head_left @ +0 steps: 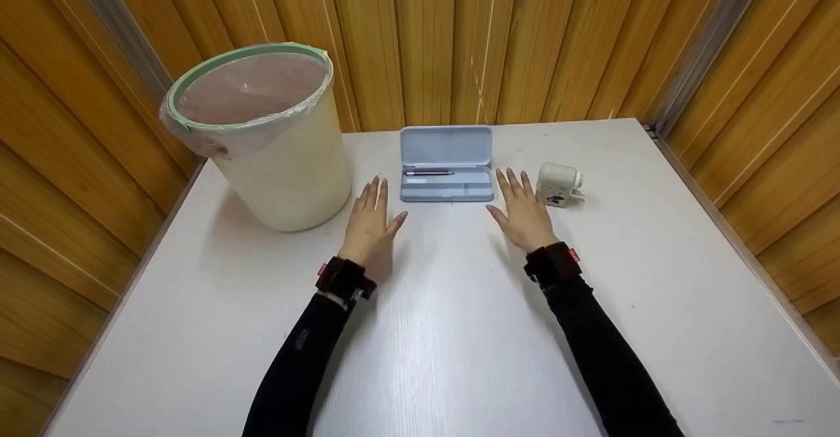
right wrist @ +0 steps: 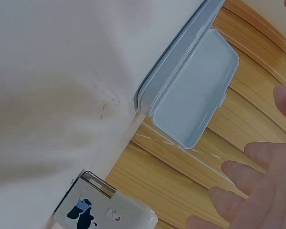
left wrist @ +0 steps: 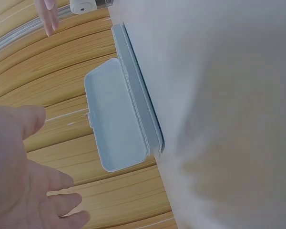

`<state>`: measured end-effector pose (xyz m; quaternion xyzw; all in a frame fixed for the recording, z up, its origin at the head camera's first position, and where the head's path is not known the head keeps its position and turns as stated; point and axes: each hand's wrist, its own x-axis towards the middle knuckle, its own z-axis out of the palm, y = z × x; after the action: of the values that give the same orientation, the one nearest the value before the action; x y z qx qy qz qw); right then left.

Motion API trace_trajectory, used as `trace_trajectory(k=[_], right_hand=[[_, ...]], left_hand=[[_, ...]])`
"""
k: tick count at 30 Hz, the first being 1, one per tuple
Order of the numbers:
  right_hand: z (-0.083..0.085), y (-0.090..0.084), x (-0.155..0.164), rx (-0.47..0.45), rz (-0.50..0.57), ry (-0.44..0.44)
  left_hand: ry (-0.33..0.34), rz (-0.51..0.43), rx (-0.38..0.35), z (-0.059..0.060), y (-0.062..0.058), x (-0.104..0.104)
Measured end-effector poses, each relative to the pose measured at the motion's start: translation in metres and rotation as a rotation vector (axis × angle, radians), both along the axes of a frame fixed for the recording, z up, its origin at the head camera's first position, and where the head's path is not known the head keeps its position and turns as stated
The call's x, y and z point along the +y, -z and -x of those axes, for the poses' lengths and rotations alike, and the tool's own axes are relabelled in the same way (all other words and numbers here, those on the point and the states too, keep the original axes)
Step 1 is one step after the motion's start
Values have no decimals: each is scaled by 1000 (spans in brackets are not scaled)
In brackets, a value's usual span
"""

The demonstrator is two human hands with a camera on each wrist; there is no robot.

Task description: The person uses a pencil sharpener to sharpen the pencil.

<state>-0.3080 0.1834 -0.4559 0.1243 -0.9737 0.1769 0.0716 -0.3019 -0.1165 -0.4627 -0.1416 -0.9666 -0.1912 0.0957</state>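
A light blue pencil case (head_left: 446, 191) lies on the table with its lid (head_left: 446, 146) raised at the back. Inside its rear compartment is a dark pen (head_left: 428, 172) with a silvery end. My left hand (head_left: 369, 227) is spread just left of the case, fingers straight, holding nothing. On the other side, my right hand (head_left: 523, 214) is spread likewise, its fingertips near the case's right edge. Beside the right hand lies a cream boxy item (head_left: 556, 182) with a white round end and dark printed figures (right wrist: 81, 212).
A tall cream bin (head_left: 289, 168) with a green rim and a clear plastic liner stands at the left of the white table (head_left: 420, 332). Wood-patterned panels (head_left: 426, 43) close off the back and both sides.
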Motion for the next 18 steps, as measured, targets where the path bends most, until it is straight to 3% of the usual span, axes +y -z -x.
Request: trace_trajectory(k=[5, 9, 14, 18], right_hand=[[13, 0, 0, -44, 104, -22], [26, 2, 2, -64, 196, -15], [43, 6, 0, -40, 272, 19], [54, 4, -3, -92, 334, 57]], left_hand=[[9, -38, -43, 15, -8, 7], [13, -88, -121, 27, -13, 14], [-29, -101, -198, 45, -17, 20], [-59, -112, -235, 57, -18, 25]])
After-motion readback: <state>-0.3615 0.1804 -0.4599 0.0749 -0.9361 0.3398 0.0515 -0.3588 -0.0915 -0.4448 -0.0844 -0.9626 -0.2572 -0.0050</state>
